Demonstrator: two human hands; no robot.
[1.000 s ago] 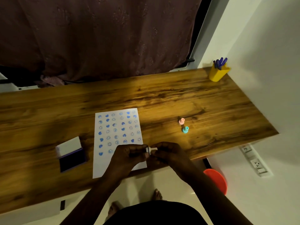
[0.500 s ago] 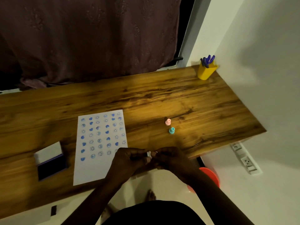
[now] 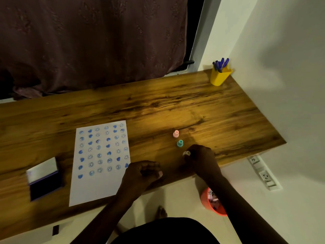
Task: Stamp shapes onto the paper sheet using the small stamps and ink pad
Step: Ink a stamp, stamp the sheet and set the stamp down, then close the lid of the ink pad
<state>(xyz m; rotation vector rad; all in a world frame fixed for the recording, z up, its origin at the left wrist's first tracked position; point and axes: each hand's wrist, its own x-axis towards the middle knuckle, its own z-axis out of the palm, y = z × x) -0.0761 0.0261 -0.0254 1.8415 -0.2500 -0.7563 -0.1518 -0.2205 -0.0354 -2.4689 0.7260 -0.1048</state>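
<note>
A white paper sheet (image 3: 98, 184) with rows of blue hearts and smiley prints lies on the wooden desk (image 3: 158, 110). An open ink pad (image 3: 44, 184) with dark ink sits left of the sheet. A pink stamp (image 3: 175, 133) and a teal stamp (image 3: 179, 143) stand upright right of the sheet. My right hand (image 3: 202, 159) is closed on a small white stamp (image 3: 186, 153), just below the teal one. My left hand (image 3: 142, 173) rests in a loose fist at the sheet's lower right corner, with nothing visible in it.
A yellow cup of blue pens (image 3: 220, 74) stands at the desk's far right corner. A dark curtain (image 3: 88, 41) hangs behind. A white wall (image 3: 281, 67) borders the desk's right end. Below the desk are an orange bucket (image 3: 212, 203) and wall sockets (image 3: 263, 175).
My two hands, joined on the white stamp near the sheet's corner, have parted. The right hand has carried the stamp right, toward the teal stamp. The left stayed by the sheet.
</note>
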